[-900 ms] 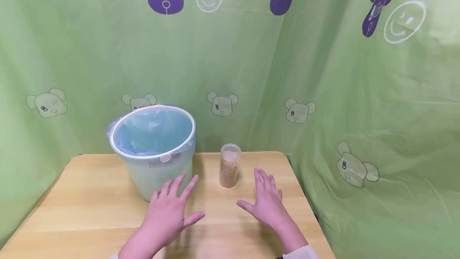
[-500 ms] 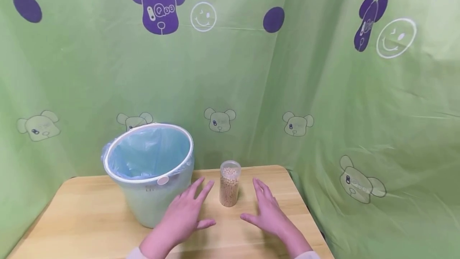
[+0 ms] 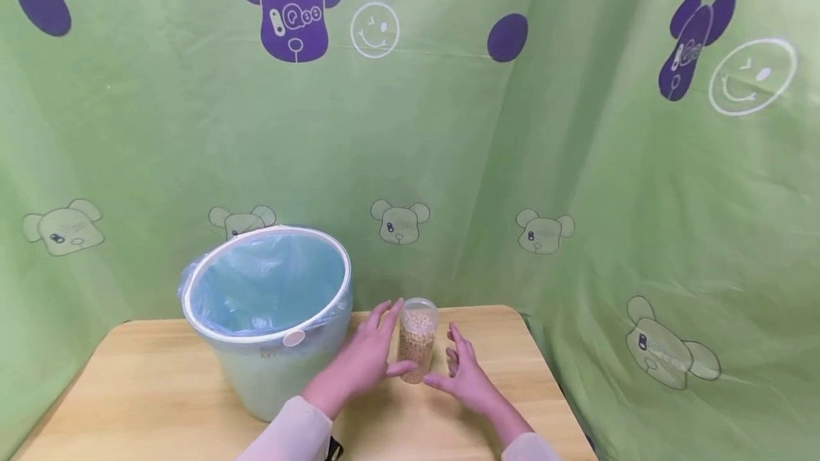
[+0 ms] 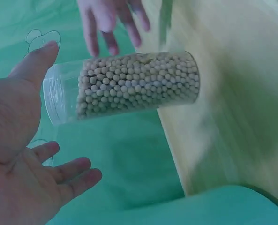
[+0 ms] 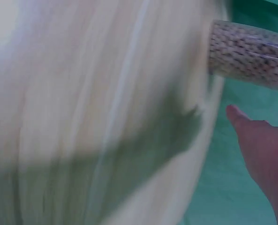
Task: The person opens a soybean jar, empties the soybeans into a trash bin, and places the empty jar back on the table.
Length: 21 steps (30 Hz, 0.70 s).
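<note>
A clear plastic jar [image 3: 418, 343] of small round beige pellets stands upright on the wooden table. Just left of it is my left hand [image 3: 365, 358], fingers extended and thumb across the front of the jar in the head view. Whether that thumb touches it I cannot tell. In the left wrist view the jar [image 4: 139, 82] lies between the thumb and the spread fingers. My right hand [image 3: 472, 381] is at the jar's right side, fingers slightly bent, with a gap to it. The right wrist view has the right thumb [image 5: 256, 140] apart from the jar [image 5: 251, 54].
Left of the jar stands a pale green bin [image 3: 275, 368] lined with a blue plastic bag [image 3: 269, 283], close to my left forearm. A green curtain [image 3: 435, 126] with printed bears hangs behind and beside the table [image 3: 147, 390].
Both hands have moved in toward the jar from either side, the left one farther. The head view has shifted. The jar and bin stay on the table.
</note>
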{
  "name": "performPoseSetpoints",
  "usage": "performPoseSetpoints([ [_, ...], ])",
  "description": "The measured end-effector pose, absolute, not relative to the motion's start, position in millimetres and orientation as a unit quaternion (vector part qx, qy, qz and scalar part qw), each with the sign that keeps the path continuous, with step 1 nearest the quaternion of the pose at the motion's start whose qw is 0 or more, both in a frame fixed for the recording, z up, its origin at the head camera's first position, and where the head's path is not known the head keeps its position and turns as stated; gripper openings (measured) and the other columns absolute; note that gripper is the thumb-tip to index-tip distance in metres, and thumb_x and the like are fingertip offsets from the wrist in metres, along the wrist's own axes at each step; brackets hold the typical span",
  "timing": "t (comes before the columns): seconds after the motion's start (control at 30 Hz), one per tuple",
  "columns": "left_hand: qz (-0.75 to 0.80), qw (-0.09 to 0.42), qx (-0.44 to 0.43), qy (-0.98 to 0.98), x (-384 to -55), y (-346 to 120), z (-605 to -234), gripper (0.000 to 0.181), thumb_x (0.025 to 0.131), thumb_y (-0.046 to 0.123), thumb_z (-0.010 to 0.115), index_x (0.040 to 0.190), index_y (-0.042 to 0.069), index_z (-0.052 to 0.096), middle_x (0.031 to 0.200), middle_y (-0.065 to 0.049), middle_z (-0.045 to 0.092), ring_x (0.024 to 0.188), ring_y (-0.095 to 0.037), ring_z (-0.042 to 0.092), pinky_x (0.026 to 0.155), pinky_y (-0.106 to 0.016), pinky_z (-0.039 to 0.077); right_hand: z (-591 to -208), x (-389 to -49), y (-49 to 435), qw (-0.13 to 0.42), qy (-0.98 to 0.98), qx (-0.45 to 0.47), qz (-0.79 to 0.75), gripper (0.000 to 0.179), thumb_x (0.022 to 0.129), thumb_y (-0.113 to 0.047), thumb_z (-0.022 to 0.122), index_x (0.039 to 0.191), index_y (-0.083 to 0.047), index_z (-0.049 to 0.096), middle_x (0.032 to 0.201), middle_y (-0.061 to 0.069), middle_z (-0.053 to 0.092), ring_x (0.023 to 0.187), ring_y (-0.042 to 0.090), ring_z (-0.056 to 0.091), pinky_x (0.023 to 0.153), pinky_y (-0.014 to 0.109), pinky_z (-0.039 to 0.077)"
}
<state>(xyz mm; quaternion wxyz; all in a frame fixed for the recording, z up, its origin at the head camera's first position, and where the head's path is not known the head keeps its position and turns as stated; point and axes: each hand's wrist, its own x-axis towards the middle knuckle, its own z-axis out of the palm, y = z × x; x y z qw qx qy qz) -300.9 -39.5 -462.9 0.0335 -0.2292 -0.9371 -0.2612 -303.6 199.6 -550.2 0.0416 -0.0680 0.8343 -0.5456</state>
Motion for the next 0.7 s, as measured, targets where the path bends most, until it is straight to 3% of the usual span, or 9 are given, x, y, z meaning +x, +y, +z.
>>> performPoseSetpoints([
  [0.23, -0.247, 0.058, -0.223, -0.941, -322.8, -12.1, -457.2, 0.105, 0.083, 0.072, 0.059, 0.162, 0.015, 0.018, 0.166, -0.012, 0.027, 0.146, -0.038, 0.040, 0.118, -0.057, 0.039, -573.6, -324.1, 181.2, 0.070, 0.806, -0.090, -0.582, 0.118, 0.078, -0.018, 0.086, 0.162, -0.014, 0.004, 0.165, 0.027, 0.015, 0.143, 0.052, 0.037, 0.117, 0.064, 0.034],
  [0.47, -0.223, 0.059, -0.243, -0.942, -334.9, -5.6, -460.8, 0.083, 0.089, 0.064, 0.058, 0.154, 0.016, 0.039, 0.158, -0.006, 0.044, 0.142, -0.029, 0.045, 0.115, -0.051, 0.044, -589.5, -325.4, 162.7, 0.053, 0.808, -0.077, -0.581, 0.103, 0.076, -0.017, 0.085, 0.157, -0.005, 0.022, 0.157, 0.023, 0.039, 0.141, 0.041, 0.045, 0.120, 0.058, 0.033],
  [0.7, -0.223, 0.053, -0.238, -0.944, -340.3, -3.6, -455.1, 0.081, 0.090, 0.061, 0.057, 0.155, 0.016, 0.038, 0.157, -0.009, 0.044, 0.142, -0.029, 0.046, 0.111, -0.051, 0.049, -590.4, -334.7, 160.9, 0.032, 0.827, -0.054, -0.559, 0.102, 0.076, -0.018, 0.086, 0.157, -0.008, 0.025, 0.155, 0.019, 0.044, 0.140, 0.038, 0.047, 0.120, 0.057, 0.034],
])
